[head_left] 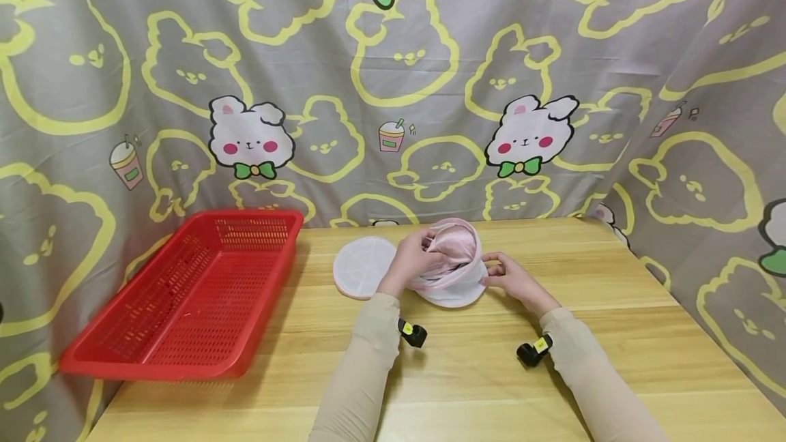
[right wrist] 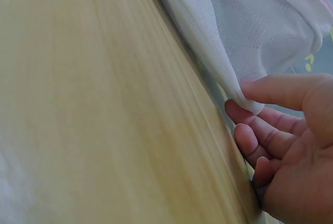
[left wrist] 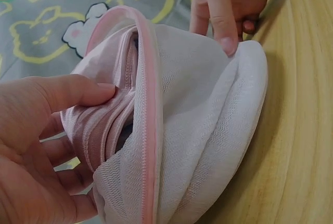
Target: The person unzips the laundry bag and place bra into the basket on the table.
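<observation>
A white mesh laundry bag (head_left: 457,297) with a pink zip round its mouth stands on the table, tilted toward the left hand. Inside its opening sits a folded pink satiny garment (left wrist: 96,125), its exact kind unclear. My left hand (head_left: 413,261) pinches this garment at the mouth, thumb on top and fingers underneath. At the bag's other end, my right hand (head_left: 516,280) pinches the edge of its round base between thumb and forefinger, the right wrist view shows. Left of the bag lies a flat round white mesh piece (head_left: 364,266) with a pinkish rim.
A red perforated plastic basket (head_left: 190,305) stands on the left side of the wooden table (head_left: 460,374). Behind the table hangs a grey patterned curtain (head_left: 344,74), which also runs along both sides.
</observation>
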The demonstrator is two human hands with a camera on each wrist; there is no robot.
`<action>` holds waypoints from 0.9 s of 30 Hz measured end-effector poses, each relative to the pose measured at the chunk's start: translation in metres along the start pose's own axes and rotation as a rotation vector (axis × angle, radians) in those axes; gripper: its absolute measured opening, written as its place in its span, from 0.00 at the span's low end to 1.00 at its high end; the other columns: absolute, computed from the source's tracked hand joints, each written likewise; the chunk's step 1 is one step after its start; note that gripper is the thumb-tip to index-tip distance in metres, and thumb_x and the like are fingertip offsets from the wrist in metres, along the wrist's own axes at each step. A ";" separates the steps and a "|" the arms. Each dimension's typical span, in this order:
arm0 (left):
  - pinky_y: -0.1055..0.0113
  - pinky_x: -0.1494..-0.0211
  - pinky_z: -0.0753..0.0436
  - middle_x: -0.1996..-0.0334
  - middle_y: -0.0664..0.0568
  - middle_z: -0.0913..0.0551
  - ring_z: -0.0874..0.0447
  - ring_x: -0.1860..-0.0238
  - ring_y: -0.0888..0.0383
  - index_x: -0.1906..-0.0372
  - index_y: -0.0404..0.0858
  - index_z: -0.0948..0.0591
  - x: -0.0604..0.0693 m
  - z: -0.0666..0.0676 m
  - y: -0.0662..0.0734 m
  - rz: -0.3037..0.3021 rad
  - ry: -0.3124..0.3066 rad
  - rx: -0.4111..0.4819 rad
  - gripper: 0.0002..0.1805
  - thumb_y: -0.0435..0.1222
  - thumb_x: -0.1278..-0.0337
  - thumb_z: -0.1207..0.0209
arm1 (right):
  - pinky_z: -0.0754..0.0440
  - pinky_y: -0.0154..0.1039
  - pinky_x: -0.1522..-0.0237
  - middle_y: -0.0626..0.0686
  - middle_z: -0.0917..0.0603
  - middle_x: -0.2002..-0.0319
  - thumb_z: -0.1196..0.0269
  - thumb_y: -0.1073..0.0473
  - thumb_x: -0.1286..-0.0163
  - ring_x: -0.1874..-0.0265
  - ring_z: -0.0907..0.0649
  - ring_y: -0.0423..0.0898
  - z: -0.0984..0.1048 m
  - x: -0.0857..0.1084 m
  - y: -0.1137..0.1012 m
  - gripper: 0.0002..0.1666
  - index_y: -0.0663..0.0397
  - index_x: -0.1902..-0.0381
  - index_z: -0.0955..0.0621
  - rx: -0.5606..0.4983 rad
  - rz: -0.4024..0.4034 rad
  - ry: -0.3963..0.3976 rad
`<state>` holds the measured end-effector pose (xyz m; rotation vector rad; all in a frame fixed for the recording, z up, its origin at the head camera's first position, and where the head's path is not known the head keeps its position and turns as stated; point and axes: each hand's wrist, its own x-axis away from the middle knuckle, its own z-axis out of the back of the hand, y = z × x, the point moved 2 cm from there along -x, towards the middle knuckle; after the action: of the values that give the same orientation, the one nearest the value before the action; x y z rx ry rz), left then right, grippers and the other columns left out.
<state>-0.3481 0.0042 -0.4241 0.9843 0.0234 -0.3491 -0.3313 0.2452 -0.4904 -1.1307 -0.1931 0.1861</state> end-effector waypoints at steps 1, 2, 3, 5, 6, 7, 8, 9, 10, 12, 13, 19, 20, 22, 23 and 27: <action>0.69 0.60 0.23 0.62 0.49 0.15 0.21 0.61 0.58 0.51 0.41 0.20 0.000 0.001 0.000 0.003 0.001 0.001 0.20 0.36 0.52 0.31 | 0.27 0.35 0.54 0.60 0.16 0.57 0.36 0.63 0.36 0.62 0.19 0.40 0.000 0.000 0.000 0.34 0.64 0.36 0.35 -0.002 -0.003 0.000; 0.69 0.60 0.23 0.61 0.49 0.15 0.21 0.61 0.58 0.51 0.42 0.19 0.001 0.002 0.000 0.004 0.004 -0.003 0.20 0.36 0.52 0.31 | 0.26 0.35 0.54 0.59 0.16 0.58 0.36 0.63 0.36 0.62 0.19 0.40 0.000 0.000 0.000 0.34 0.65 0.36 0.35 -0.005 -0.002 -0.001; 0.68 0.60 0.23 0.61 0.49 0.15 0.20 0.61 0.58 0.50 0.42 0.19 0.001 0.003 0.000 0.008 0.006 -0.006 0.20 0.36 0.52 0.31 | 0.26 0.34 0.54 0.59 0.16 0.58 0.36 0.64 0.36 0.63 0.19 0.40 0.000 -0.001 0.000 0.33 0.65 0.36 0.35 -0.012 -0.002 -0.002; 0.68 0.59 0.22 0.61 0.49 0.15 0.20 0.60 0.58 0.50 0.42 0.19 0.001 0.005 -0.002 0.011 0.012 -0.006 0.21 0.37 0.52 0.31 | 0.26 0.34 0.55 0.59 0.16 0.59 0.36 0.64 0.35 0.63 0.19 0.40 -0.001 0.000 0.000 0.33 0.66 0.36 0.35 -0.016 0.001 -0.007; 0.67 0.58 0.22 0.60 0.48 0.15 0.20 0.59 0.57 0.49 0.42 0.19 0.001 0.007 -0.003 0.014 0.015 -0.001 0.21 0.37 0.52 0.31 | 0.25 0.33 0.55 0.60 0.16 0.59 0.36 0.65 0.35 0.63 0.18 0.40 -0.001 0.000 -0.001 0.33 0.66 0.36 0.36 -0.019 0.006 -0.010; 0.67 0.58 0.21 0.60 0.48 0.15 0.20 0.59 0.57 0.49 0.42 0.19 0.001 0.008 -0.004 0.015 0.017 0.001 0.21 0.37 0.52 0.31 | 0.25 0.33 0.55 0.60 0.16 0.59 0.36 0.65 0.35 0.63 0.18 0.40 -0.001 0.000 -0.001 0.33 0.67 0.36 0.36 -0.024 0.009 -0.011; 0.66 0.57 0.21 0.59 0.48 0.15 0.20 0.58 0.57 0.48 0.42 0.20 0.000 0.009 -0.005 0.020 0.019 0.005 0.22 0.37 0.52 0.31 | 0.25 0.33 0.55 0.60 0.16 0.59 0.36 0.65 0.35 0.63 0.18 0.40 -0.002 0.000 -0.001 0.33 0.67 0.36 0.36 -0.027 0.012 -0.012; 0.66 0.57 0.21 0.59 0.48 0.15 0.20 0.58 0.56 0.47 0.42 0.20 0.000 0.010 -0.006 0.026 0.022 0.014 0.23 0.37 0.51 0.31 | 0.25 0.33 0.55 0.60 0.16 0.60 0.36 0.66 0.36 0.63 0.19 0.40 -0.002 0.000 -0.001 0.33 0.67 0.36 0.36 -0.028 0.013 -0.011; 0.65 0.56 0.21 0.58 0.48 0.15 0.20 0.57 0.56 0.46 0.43 0.20 0.000 0.012 -0.007 0.032 0.024 0.026 0.23 0.37 0.51 0.31 | 0.25 0.33 0.56 0.60 0.16 0.60 0.36 0.66 0.35 0.63 0.19 0.40 -0.002 0.001 -0.002 0.34 0.68 0.36 0.36 -0.024 0.019 -0.012; 0.64 0.55 0.21 0.58 0.48 0.16 0.20 0.57 0.55 0.46 0.43 0.20 0.001 0.014 -0.009 0.050 0.026 0.044 0.24 0.37 0.51 0.31 | 0.25 0.32 0.56 0.58 0.16 0.61 0.36 0.66 0.36 0.64 0.19 0.40 -0.002 0.000 -0.001 0.33 0.68 0.36 0.36 -0.027 0.017 -0.008; 0.63 0.54 0.21 0.58 0.48 0.16 0.21 0.57 0.55 0.45 0.43 0.20 0.001 0.015 -0.009 0.062 0.026 0.059 0.24 0.37 0.50 0.31 | 0.25 0.32 0.57 0.57 0.16 0.62 0.36 0.66 0.36 0.64 0.19 0.40 -0.002 0.000 -0.001 0.33 0.67 0.36 0.36 -0.028 0.012 -0.004; 0.65 0.55 0.21 0.58 0.47 0.18 0.21 0.58 0.55 0.48 0.44 0.20 0.003 0.023 -0.011 0.112 0.038 0.172 0.22 0.36 0.51 0.30 | 0.25 0.32 0.57 0.57 0.17 0.63 0.36 0.66 0.36 0.65 0.20 0.40 -0.002 0.000 -0.001 0.33 0.67 0.36 0.36 -0.015 0.007 -0.001; 0.65 0.55 0.21 0.57 0.47 0.18 0.20 0.58 0.55 0.48 0.44 0.20 0.003 0.025 -0.011 0.111 0.041 0.172 0.22 0.36 0.51 0.30 | 0.26 0.32 0.57 0.57 0.17 0.62 0.36 0.65 0.36 0.65 0.20 0.40 -0.002 0.000 -0.001 0.33 0.67 0.36 0.36 -0.013 0.009 -0.003; 0.65 0.55 0.20 0.57 0.47 0.17 0.19 0.58 0.54 0.47 0.43 0.20 0.003 0.028 -0.013 0.098 0.051 0.142 0.22 0.37 0.51 0.30 | 0.26 0.32 0.57 0.58 0.16 0.61 0.36 0.65 0.35 0.65 0.20 0.40 -0.002 0.000 -0.001 0.34 0.67 0.36 0.36 -0.012 0.009 -0.005; 0.65 0.55 0.20 0.57 0.46 0.16 0.19 0.58 0.54 0.47 0.43 0.20 0.003 0.030 -0.013 0.088 0.056 0.118 0.23 0.37 0.51 0.30 | 0.26 0.33 0.57 0.59 0.16 0.61 0.36 0.65 0.35 0.65 0.20 0.40 -0.002 0.001 -0.002 0.34 0.67 0.36 0.36 -0.013 0.007 -0.005; 0.63 0.54 0.20 0.56 0.46 0.15 0.19 0.55 0.53 0.45 0.42 0.20 0.001 0.036 -0.016 0.068 0.067 0.056 0.24 0.39 0.50 0.30 | 0.26 0.33 0.57 0.60 0.16 0.60 0.36 0.65 0.34 0.64 0.20 0.40 -0.003 0.001 -0.002 0.33 0.67 0.35 0.36 -0.009 0.013 -0.008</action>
<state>-0.3570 -0.0334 -0.4167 1.0497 0.0414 -0.2552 -0.3298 0.2421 -0.4893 -1.1403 -0.1937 0.2015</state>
